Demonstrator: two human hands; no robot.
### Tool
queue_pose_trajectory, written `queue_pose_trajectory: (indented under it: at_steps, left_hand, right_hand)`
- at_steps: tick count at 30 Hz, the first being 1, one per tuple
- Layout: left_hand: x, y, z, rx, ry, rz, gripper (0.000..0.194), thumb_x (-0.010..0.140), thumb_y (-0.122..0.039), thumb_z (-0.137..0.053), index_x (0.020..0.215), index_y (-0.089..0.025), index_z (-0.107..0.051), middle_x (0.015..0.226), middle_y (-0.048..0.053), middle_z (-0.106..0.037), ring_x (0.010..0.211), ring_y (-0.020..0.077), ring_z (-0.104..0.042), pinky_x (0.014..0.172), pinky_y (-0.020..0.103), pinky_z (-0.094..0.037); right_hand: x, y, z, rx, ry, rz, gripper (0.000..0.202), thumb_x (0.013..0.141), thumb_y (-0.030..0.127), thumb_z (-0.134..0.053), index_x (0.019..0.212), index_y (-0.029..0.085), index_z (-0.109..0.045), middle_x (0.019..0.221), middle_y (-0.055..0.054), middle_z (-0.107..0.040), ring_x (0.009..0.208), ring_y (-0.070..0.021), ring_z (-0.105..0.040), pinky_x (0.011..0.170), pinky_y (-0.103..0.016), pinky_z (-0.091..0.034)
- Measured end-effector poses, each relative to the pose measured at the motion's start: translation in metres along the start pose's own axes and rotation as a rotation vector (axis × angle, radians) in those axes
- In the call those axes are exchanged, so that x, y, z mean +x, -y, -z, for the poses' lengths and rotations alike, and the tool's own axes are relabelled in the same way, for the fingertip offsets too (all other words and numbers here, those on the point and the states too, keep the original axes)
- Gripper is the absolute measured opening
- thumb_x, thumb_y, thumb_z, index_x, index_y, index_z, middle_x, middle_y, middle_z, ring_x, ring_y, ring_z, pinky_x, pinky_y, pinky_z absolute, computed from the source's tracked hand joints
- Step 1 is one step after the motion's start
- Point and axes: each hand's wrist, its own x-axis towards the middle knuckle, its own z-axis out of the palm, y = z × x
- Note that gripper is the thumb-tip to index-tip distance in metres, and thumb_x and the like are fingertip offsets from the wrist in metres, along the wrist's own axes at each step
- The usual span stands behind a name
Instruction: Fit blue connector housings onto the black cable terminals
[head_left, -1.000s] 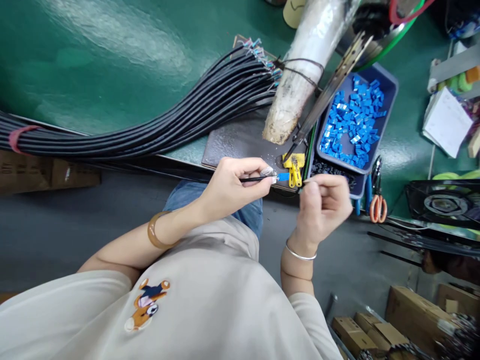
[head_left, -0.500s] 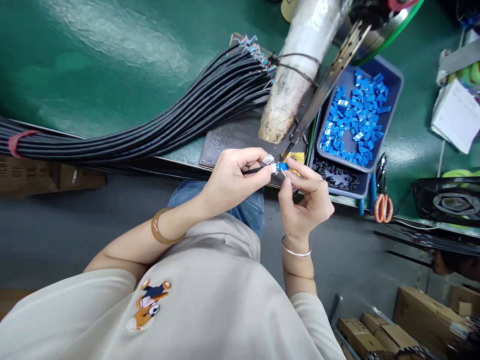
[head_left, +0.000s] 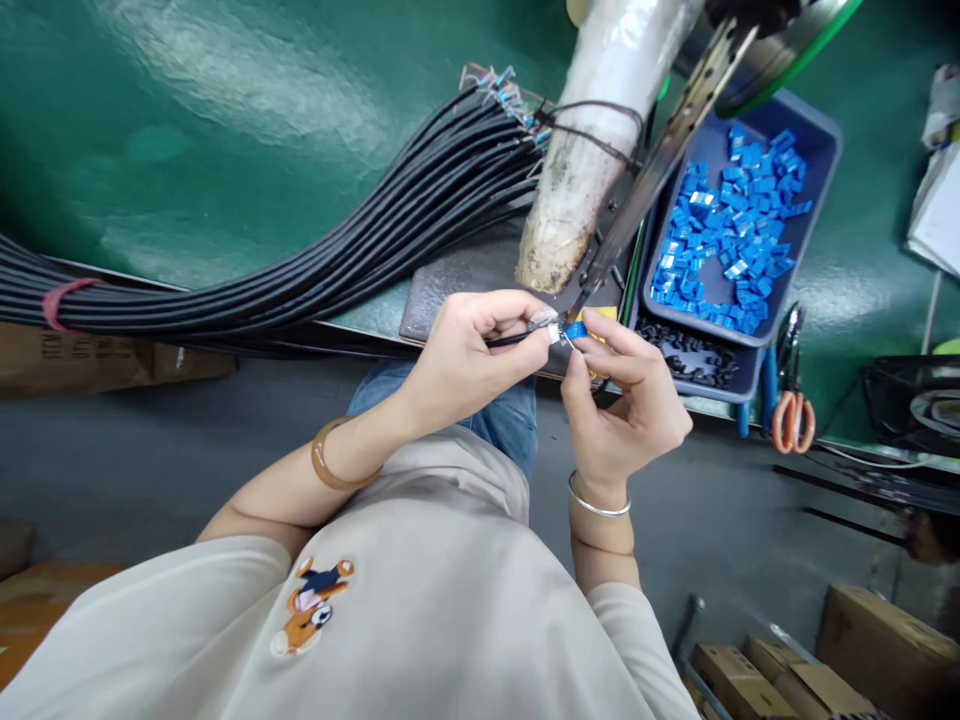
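My left hand (head_left: 484, 345) is closed round the end of a black cable (head_left: 506, 341), whose short white tip (head_left: 553, 333) sticks out past the thumb. Facing it, my right hand (head_left: 622, 395) pinches a small blue connector (head_left: 576, 330) at its fingertips. A thin pale wire (head_left: 568, 341) shows between the cable tip and the right thumb; where it ends is hidden. Just above both hands, the narrow point of a slanted metal arm (head_left: 626, 215) comes down close to the connector. Under the fingers lies something yellow (head_left: 604, 315), partly covered.
A bundle of black cables (head_left: 322, 250) with stripped ends crosses the green table (head_left: 247, 120). A wrapped white tube (head_left: 592, 130) hangs over a dark board (head_left: 457, 285). To the right are a bin (head_left: 814, 190) of blue connectors, a bin of black parts (head_left: 694, 355) and orange-handled scissors (head_left: 793, 420).
The blue connector and my right hand have shifted slightly right, leaving a wider gap to the white cable tip. The camera view has moved a little too.
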Motion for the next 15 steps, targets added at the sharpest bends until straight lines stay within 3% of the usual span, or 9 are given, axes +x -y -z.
queue_pose_trajectory:
  at_steps: [9, 15]
  left_hand:
    - [0.0013, 0.0004, 0.0033, -0.037, 0.087, 0.099, 0.014, 0.08, -0.015, -0.061, 0.066, -0.015, -0.058, 0.054, -0.005, -0.034, 0.05, 0.005, -0.027, 0.044, 0.021, -0.024]
    - [0.0004, -0.0028, 0.0032, -0.026, 0.086, 0.073, 0.012, 0.082, -0.015, -0.059, 0.07, -0.015, -0.059, 0.055, -0.005, -0.035, 0.051, 0.0051, -0.029, 0.044, 0.021, -0.025]
  right_hand:
    - [-0.0031, -0.0013, 0.0001, -0.046, 0.012, 0.018, 0.012, 0.085, 0.013, -0.063, 0.089, 0.022, -0.056, 0.111, -0.005, -0.074, 0.089, -0.018, -0.075, 0.073, -0.033, -0.066]
    - [0.0011, -0.001, 0.0013, -0.097, -0.011, 0.056, 0.014, 0.081, 0.011, -0.067, 0.088, 0.022, -0.062, 0.106, -0.003, -0.075, 0.089, -0.0179, -0.075, 0.076, -0.033, -0.065]
